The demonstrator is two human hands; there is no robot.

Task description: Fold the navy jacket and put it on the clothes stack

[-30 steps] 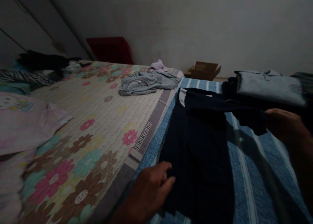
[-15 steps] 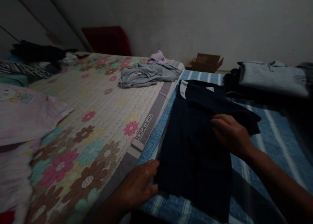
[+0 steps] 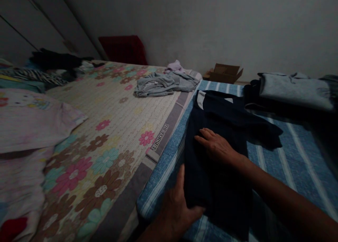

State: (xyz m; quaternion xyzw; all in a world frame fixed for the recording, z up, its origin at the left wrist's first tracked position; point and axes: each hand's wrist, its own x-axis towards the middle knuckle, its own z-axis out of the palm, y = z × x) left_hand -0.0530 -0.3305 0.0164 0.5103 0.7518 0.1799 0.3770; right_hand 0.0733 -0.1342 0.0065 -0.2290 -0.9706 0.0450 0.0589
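Note:
A dark navy top (image 3: 224,110) with white patches near its upper end lies lengthwise on the blue striped bedding, one sleeve (image 3: 266,131) reaching out to the right. My right hand (image 3: 215,145) rests flat on the middle of the top, fingers stretched toward its left edge. At the lower left edge is my left hand (image 3: 179,203), open, its index finger pointing up along the edge and its thumb laid over the cloth. Some of its other fingers are hidden in shadow.
Left is a flowered mat (image 3: 126,115) with a crumpled grey garment (image 3: 166,83) and a pink garment (image 3: 31,118). Folded grey clothes (image 3: 295,90) lie at the right. An open cardboard box (image 3: 225,73) and a red object (image 3: 124,49) are by the wall.
My right hand has slid left across the top and flattened out. My left hand has moved right with its fingers spread, and the top's lower left edge now lies farther right.

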